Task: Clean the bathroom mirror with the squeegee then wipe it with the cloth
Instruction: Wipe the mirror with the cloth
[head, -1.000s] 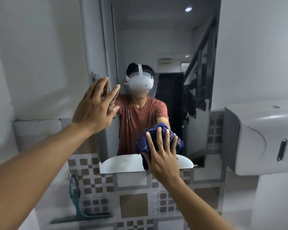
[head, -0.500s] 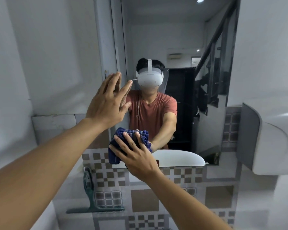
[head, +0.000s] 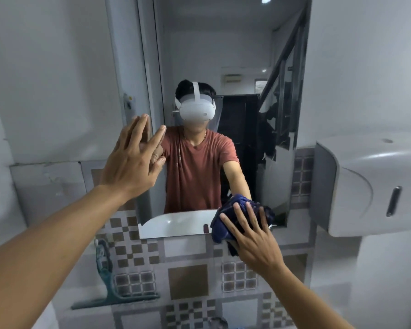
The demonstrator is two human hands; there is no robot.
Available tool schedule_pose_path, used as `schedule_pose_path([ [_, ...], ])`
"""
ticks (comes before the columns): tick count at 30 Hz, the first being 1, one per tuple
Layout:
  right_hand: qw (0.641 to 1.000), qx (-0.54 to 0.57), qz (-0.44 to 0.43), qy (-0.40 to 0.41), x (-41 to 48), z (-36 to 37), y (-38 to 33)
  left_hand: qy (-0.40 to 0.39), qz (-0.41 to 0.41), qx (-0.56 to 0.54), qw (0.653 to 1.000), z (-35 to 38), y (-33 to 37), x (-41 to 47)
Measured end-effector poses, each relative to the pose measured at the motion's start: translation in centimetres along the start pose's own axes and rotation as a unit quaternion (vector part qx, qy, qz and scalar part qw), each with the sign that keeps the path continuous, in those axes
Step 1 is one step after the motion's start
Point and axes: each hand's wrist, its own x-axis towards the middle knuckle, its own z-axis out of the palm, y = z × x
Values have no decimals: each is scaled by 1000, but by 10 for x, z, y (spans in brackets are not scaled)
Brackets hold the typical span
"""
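The tall wall mirror (head: 223, 43) fills the middle of the view and reflects a person in a red shirt. My right hand (head: 254, 238) presses a dark blue cloth (head: 226, 210) flat against the mirror's lower right corner, fingers spread over it. My left hand (head: 133, 162) rests with straight fingers on the mirror's left edge, holding nothing. A teal squeegee (head: 107, 286) stands on the ledge at the lower left, leaning against the tiled wall, away from both hands.
A white wall dispenser (head: 370, 184) juts out at the right, close to the mirror's edge. Patterned brown and grey tiles (head: 188, 281) cover the wall below the mirror. A white sink rim shows only as a reflection.
My right hand has swept the cloth along the mirror's bottom edge, left half a second ago and now back to the right corner. My left hand stays on the left edge.
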Motion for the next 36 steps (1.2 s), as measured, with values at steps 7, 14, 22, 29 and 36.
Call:
schedule_pose_path([
  [7,966,137,219,-19,-23,-2,22,2,-5,-8,1000,0,2,0],
  [14,929,195,313,4,-29,19,0,-3,-7,-6,1000,1,2,0],
  [22,988,91,127,13,-31,35,-12,6,2,11,1000,6,-1,0],
  [29,996,34,24,78,-13,47,-27,7,7,9,1000,11,-4,0],
  [36,990,-11,-109,93,12,46,-59,17,0,13,1000,12,-2,0],
])
